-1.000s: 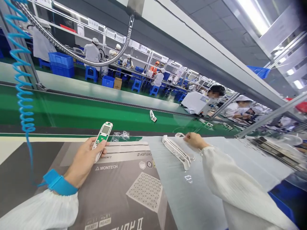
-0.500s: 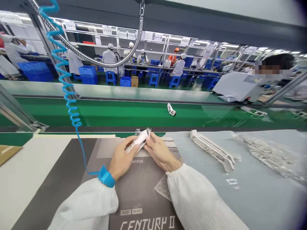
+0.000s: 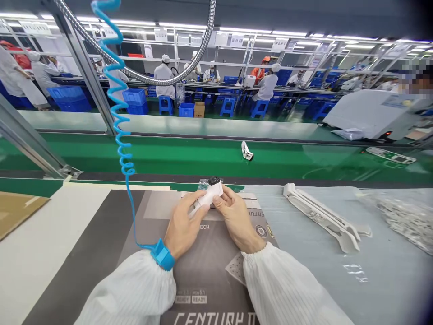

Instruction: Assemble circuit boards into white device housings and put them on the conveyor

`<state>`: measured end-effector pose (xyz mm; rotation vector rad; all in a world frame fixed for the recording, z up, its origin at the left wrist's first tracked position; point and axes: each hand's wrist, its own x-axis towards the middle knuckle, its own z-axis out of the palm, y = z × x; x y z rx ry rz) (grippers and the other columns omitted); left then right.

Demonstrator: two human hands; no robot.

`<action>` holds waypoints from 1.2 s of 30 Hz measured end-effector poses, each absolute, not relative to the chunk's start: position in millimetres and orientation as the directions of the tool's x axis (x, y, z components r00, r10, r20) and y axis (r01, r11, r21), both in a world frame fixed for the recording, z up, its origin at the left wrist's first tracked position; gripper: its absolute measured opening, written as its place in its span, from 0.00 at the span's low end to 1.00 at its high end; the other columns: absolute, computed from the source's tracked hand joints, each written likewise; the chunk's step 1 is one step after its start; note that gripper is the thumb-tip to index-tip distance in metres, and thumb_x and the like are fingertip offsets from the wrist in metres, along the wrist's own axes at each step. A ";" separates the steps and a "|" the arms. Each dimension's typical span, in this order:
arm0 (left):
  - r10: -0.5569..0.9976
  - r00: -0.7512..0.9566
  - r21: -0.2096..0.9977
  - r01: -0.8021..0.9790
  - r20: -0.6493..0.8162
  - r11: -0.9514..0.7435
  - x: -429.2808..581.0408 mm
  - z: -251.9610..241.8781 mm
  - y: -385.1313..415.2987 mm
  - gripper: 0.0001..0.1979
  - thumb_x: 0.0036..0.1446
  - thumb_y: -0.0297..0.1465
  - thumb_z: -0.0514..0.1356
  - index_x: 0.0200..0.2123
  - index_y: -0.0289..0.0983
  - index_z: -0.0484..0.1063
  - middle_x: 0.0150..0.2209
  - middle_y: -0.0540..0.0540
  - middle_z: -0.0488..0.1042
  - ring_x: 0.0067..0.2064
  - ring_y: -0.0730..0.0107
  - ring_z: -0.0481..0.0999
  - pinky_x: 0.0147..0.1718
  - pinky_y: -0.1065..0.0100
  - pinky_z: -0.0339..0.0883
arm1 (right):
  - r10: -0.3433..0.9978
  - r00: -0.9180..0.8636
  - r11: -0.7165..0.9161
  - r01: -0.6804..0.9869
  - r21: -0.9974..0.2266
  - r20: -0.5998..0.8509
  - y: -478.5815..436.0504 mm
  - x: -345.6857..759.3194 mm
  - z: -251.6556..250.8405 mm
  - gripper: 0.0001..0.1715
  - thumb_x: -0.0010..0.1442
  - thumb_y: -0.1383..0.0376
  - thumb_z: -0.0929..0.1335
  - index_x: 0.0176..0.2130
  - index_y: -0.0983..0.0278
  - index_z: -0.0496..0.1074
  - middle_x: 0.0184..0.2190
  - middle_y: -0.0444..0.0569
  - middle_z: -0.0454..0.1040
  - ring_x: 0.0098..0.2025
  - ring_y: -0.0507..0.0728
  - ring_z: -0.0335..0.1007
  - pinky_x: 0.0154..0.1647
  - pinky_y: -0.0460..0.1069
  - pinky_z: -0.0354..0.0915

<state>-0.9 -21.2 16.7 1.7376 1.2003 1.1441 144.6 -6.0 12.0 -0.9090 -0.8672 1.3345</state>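
A small white plastic part [image 3: 210, 193] with a black piece [image 3: 214, 180] at its upper end is held between both hands over a dark printed box sheet [image 3: 206, 257]. My left hand [image 3: 184, 223], with a blue wrist strap [image 3: 162, 254], grips its lower left end. My right hand [image 3: 238, 219] pinches its right side with thumb and fingers. Just behind the part, a scrap of clear plastic [image 3: 203, 183] shows. The fingers hide some of the part.
Long white plastic pieces [image 3: 321, 216] and a clear bag of small parts [image 3: 404, 216] lie at right. Beyond, a green belt [image 3: 182, 158] carries a white part [image 3: 246, 150]. A blue coiled cord [image 3: 118, 104] hangs at left. A person [image 3: 419, 81] is at far right.
The view has shifted, so most things sit further right. The white part has turned in my fingers, and its black end now shows more clearly. Both hands still hold it.
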 end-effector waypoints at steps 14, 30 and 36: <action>0.961 0.267 0.500 0.824 0.068 -0.265 1.6 26.6 -26.0 0.26 0.63 0.52 0.50 0.50 0.38 0.71 0.39 0.38 0.80 0.42 0.48 0.79 0.39 0.58 0.66 | 0.965 -0.246 -0.223 -0.591 -0.775 -0.090 -11.2 150.1 28.4 0.27 0.61 0.40 0.61 0.35 0.59 0.68 0.29 0.46 0.71 0.38 0.59 0.72 0.44 0.56 0.70; 0.974 0.182 0.603 0.765 0.136 -0.227 -24.7 32.1 -12.6 0.24 0.59 0.50 0.58 0.53 0.42 0.72 0.45 0.41 0.79 0.47 0.51 0.77 0.42 0.59 0.67 | 0.973 -0.157 -0.231 -0.622 -0.748 -0.170 -9.7 129.7 2.4 0.18 0.62 0.51 0.68 0.42 0.63 0.76 0.47 0.53 0.77 0.55 0.61 0.72 0.60 0.59 0.67; 0.991 -0.133 0.705 0.699 -0.033 0.117 -82.9 54.0 49.8 0.16 0.62 0.42 0.58 0.45 0.36 0.71 0.30 0.44 0.79 0.26 0.68 0.75 0.26 0.69 0.65 | 0.957 -0.099 -0.281 -0.542 -0.792 -0.271 -7.4 132.9 3.1 0.16 0.58 0.56 0.73 0.43 0.62 0.75 0.52 0.52 0.76 0.53 0.59 0.74 0.61 0.54 0.69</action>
